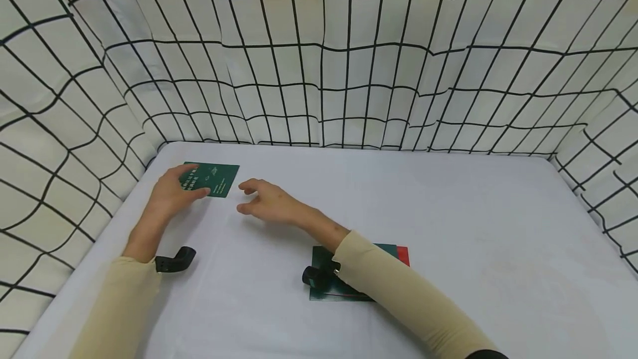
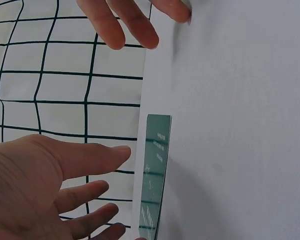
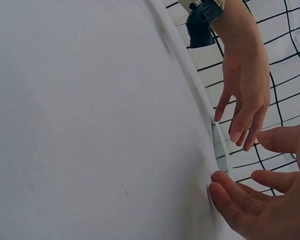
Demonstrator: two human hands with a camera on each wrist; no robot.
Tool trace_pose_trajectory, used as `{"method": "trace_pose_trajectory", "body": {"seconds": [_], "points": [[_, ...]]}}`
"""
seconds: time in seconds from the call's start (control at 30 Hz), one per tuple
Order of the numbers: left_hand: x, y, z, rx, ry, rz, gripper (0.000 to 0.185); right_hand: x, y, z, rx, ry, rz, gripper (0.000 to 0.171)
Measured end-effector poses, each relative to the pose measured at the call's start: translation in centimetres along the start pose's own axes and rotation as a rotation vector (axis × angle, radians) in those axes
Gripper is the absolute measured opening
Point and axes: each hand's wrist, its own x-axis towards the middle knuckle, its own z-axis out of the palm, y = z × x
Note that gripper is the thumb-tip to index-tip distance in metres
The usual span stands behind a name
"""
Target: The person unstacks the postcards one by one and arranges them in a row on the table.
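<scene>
A dark green card with white print lies flat at the far left of the white table. My left hand reaches over the card's left part with straight, spread fingers; I cannot tell whether they touch it. My right hand is open just right of the card, palm toward it, holding nothing. In the left wrist view the card appears edge-on beside my left hand, with the right hand's fingers at the top. The right wrist view shows both the left hand and the right hand near the card's sliver.
A small stack of green cards with a red one beneath lies under my right forearm. Black-gridded white sheet walls enclose the table on three sides. Black wrist cameras sit on both forearms.
</scene>
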Motion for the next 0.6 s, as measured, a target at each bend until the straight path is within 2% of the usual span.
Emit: {"method": "trace_pose_trajectory", "body": {"seconds": [0.17, 0.6], "points": [[-0.2, 1.2, 0.6, -0.016, 0.001, 0.021, 0.075, -1.0, 0.9, -1.6, -0.018, -0.002, -0.001, 0.058], [-1.6, 4.2, 2.5, -0.072, 0.025, 0.158, 0.066, -4.2, 2.9, -5.1, -0.068, 0.033, -0.060, 0.061]]}}
